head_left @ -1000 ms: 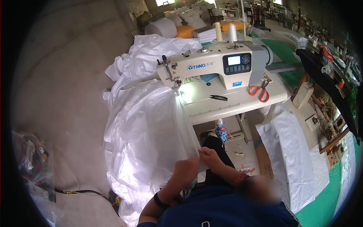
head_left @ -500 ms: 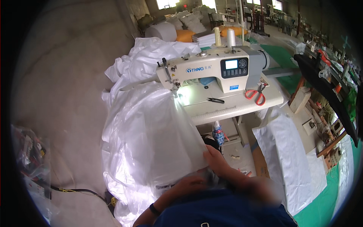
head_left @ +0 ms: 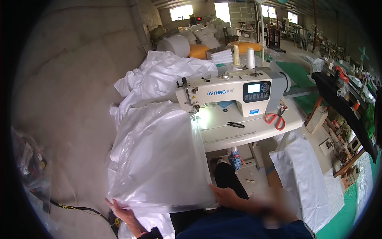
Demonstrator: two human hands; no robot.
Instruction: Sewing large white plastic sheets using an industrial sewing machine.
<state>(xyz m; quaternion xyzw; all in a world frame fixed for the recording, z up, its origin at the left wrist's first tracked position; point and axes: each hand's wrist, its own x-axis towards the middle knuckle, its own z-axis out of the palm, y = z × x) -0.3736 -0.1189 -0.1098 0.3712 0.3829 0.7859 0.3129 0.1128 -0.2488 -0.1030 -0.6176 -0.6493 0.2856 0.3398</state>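
Observation:
A large, shiny white plastic sheet (head_left: 163, 159) hangs from the sewing machine (head_left: 223, 93) toward me, its far end under the lit needle area. At its near right corner, my right hand (head_left: 226, 197) is closed on the edge. My left hand (head_left: 124, 213) lies against the near left corner with fingers stretched and apart; part of it is hidden. Between the two hands the near edge is spread wide. Black thread snips (head_left: 235, 125) and red-handled scissors (head_left: 275, 120) lie on the machine table (head_left: 238, 137).
Bunched white sheeting (head_left: 159, 75) is heaped behind the machine. Two thread cones (head_left: 250, 58) stand at the back. White sheets (head_left: 298, 171) hang at the right. A clear bag of items (head_left: 32, 163) sits on the left, by a black cable (head_left: 79, 208).
My left hand has moved left from near my waist to the sheet's left corner, spreading the near edge. My right hand stays on the right edge, now lower. The view has tilted up slightly.

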